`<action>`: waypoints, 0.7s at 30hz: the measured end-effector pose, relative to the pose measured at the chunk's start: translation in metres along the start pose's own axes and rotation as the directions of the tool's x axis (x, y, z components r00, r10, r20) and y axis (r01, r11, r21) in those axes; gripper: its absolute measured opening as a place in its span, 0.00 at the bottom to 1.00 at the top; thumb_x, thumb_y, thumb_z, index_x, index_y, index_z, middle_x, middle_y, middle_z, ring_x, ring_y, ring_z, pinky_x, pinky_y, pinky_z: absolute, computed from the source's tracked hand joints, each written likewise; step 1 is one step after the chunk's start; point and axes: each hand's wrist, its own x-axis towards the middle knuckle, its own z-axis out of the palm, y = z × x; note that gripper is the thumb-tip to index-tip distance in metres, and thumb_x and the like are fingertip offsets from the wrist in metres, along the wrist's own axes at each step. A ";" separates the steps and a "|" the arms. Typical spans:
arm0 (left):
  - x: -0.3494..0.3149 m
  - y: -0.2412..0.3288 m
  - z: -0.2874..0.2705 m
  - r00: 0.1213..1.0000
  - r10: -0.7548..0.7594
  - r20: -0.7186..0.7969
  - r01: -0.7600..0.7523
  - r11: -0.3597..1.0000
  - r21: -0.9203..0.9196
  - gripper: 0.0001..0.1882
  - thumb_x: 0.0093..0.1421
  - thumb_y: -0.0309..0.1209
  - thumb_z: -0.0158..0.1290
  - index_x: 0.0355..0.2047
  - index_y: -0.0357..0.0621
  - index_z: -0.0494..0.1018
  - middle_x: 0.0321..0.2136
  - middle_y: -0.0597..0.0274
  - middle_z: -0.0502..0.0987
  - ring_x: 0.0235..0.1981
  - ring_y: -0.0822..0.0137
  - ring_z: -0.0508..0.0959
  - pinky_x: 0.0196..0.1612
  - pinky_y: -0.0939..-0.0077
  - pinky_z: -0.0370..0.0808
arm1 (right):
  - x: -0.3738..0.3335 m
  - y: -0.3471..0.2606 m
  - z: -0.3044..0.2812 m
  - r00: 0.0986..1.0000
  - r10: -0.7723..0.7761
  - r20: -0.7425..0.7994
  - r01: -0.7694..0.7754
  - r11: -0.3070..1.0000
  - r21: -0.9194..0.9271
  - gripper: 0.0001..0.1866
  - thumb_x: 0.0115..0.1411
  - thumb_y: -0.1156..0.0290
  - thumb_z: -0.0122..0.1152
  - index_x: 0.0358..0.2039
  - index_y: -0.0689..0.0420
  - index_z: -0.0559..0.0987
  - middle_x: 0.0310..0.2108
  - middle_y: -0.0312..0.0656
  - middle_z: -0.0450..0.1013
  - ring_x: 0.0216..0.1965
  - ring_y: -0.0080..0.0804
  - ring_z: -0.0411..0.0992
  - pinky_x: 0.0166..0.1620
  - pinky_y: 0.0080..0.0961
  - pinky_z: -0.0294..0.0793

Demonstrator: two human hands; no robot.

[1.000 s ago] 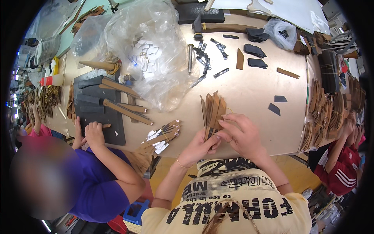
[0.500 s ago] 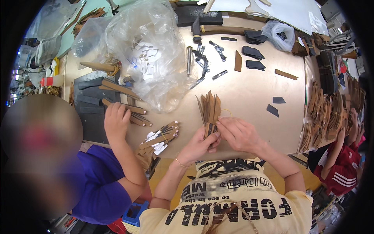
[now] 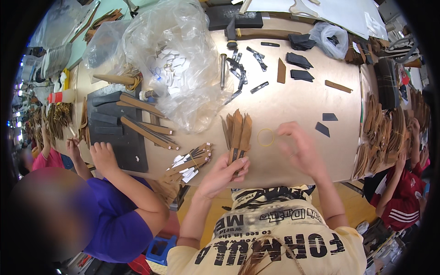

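A bundle of narrow brown leather strips, with some dark ones among them, stands upright and slightly fanned out in my left hand. My left thumb presses across its lower end. To the right of the bundle, a thin yellow rubber band forms an open ring. My right hand is just right of the band and smeared by motion; whether its fingertips touch the band is unclear. Left of my left hand lies a tied bundle of brown and dark strips with white tags.
A co-worker's hand rests by a dark mat on the left. Behind lies a clear plastic bag of white tags. A hammer, dark leather pieces and a brown strip lie farther back. Stacked strips line the right.
My right hand has moved away from the bundle to the right. The rubber band now shows as a ring apart from the strips. My left hand shifted slightly left; the co-worker's hand drew back left.
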 end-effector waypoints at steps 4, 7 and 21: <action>0.012 -0.007 0.008 0.984 0.049 0.173 -0.062 0.995 0.073 0.07 0.70 0.29 0.44 0.43 0.40 0.68 0.26 0.70 0.65 0.25 0.79 0.61 0.25 0.83 0.58 | -0.008 -0.006 0.040 0.966 -0.241 -0.093 0.238 0.970 -0.044 0.16 0.52 0.72 0.70 0.42 0.57 0.80 0.39 0.40 0.74 0.40 0.39 0.74 0.44 0.34 0.74; 0.015 -0.011 0.014 0.979 0.072 0.191 -0.080 0.996 0.036 0.04 0.70 0.29 0.44 0.37 0.44 0.64 0.27 0.72 0.65 0.25 0.81 0.62 0.24 0.85 0.60 | -0.010 0.002 0.051 0.967 -0.161 -0.198 0.163 0.987 -0.006 0.14 0.51 0.70 0.70 0.39 0.55 0.82 0.37 0.38 0.75 0.39 0.36 0.74 0.43 0.34 0.72; 0.012 -0.003 0.023 0.996 -0.009 0.092 0.017 0.996 -0.085 0.04 0.70 0.30 0.46 0.39 0.46 0.63 0.28 0.72 0.65 0.27 0.80 0.63 0.26 0.84 0.60 | -0.011 -0.009 0.060 0.927 0.243 -0.287 -0.147 0.937 0.318 0.05 0.62 0.73 0.62 0.34 0.61 0.80 0.34 0.42 0.75 0.33 0.33 0.74 0.38 0.26 0.71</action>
